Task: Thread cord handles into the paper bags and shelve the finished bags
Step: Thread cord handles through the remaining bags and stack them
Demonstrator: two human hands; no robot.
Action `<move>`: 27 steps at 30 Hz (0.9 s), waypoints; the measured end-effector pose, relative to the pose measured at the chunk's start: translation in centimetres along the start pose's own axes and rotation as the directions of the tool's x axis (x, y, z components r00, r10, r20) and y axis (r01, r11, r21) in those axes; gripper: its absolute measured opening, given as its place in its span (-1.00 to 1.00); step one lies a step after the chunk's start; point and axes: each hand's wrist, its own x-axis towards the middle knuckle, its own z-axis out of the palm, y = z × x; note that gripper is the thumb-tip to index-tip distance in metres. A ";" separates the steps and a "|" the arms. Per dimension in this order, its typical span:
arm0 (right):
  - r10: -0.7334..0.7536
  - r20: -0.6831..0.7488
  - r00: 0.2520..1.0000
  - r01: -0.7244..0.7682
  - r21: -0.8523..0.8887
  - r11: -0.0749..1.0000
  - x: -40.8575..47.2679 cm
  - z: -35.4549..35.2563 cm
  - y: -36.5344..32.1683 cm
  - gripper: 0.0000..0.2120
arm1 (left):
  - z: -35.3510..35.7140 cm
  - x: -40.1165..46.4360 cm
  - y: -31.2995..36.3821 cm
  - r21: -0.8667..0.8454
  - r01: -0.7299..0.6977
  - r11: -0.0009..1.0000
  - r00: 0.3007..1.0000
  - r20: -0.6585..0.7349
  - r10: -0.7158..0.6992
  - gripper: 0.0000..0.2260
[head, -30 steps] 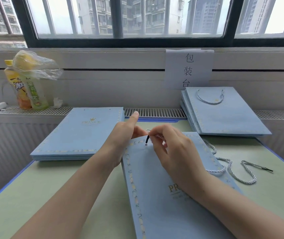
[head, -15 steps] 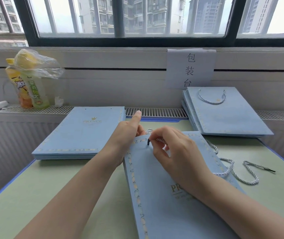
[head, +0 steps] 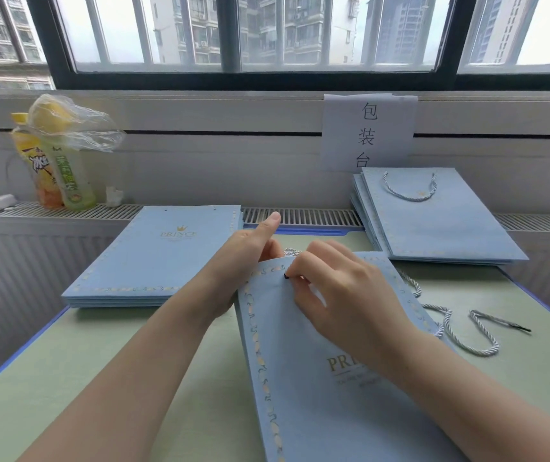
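One bag [head: 317, 378] lies flat before us on the table [head: 67, 378], its mouth end lifted by our left hand [head: 247, 261], which grips that edge with the thumb sticking up. Our right hand [head: 343, 295] pinches the cord [head: 460, 331] at its dark tip [head: 287, 276], set right at the punched hole near the top border. The rest of the cord trails loose across the table to the right, its far tip lying free.

We judge the bag light and fairly stiff, apt to crease if bent hard, so holding it by the top edge beside the hole seems best. The cord looks soft and limp; only the stiff tip will steer, so we should pinch close behind it.

Unthreaded bags sit in a stack [head: 157, 258] to the left. Finished bags [head: 433, 221], the top one showing a handle, lean on the ledge at the right, under a paper sign [head: 368, 131]. Two bottles [head: 53, 168] under a plastic wrap stand on the radiator grille [head: 300, 216]. Beyond it, a barred window [head: 227, 31] looks onto apartment blocks.
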 end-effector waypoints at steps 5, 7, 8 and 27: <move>0.041 0.027 0.999 -0.044 0.121 0.992 -0.2 -0.2 0.3 -0.87 | -0.2 0.0 -0.1 0.052 0.027 0.998 0.997 0.076 -0.031 -0.43; 0.068 0.037 0.997 -0.073 0.140 0.988 -0.2 -0.2 0.3 -0.85 | -0.2 0.1 -0.2 0.057 0.016 0.998 0.997 0.080 -0.021 -0.44; 0.082 0.041 0.996 -0.087 0.140 0.986 -0.2 -0.1 0.3 -0.84 | -0.1 0.2 -0.3 0.068 0.004 0.998 0.997 0.076 -0.009 -0.44; 0.274 0.139 0.952 -0.301 0.256 0.919 -0.3 -0.2 1.5 -0.83 | 0.7 1.2 -2.4 0.611 -0.192 0.768 0.980 0.073 0.186 -0.64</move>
